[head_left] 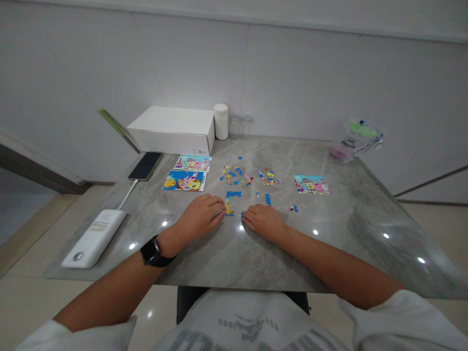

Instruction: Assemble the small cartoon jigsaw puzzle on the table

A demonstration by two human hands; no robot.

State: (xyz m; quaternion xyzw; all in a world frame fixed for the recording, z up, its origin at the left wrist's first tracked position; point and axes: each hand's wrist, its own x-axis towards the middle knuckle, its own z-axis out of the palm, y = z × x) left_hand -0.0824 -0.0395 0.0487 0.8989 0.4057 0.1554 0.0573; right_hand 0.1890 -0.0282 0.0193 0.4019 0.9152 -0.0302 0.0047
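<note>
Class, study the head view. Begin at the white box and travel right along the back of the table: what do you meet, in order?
White box → white bottle → clear container → second clear container → clear plastic bag with green and pink contents.

Grey marbled counter (234,263), glossy surface, several light reflections noted. Far left: white box (171,129), closed; beside it, an upright white bottle (221,122) and two clear glasses (240,127). Far right corner: clear plastic bag (356,141) with green and pink contents. Left side: dark-screened phone (145,165), joined by white cable (127,195) to a white power bank (94,238). Two cartoon cards (185,181) lie close together near the box; a third card (312,185) lies right of centre. Between them, loose puzzle pieces (236,176) in two clusters; nearer, a partly assembled puzzle border (229,204).
</note>
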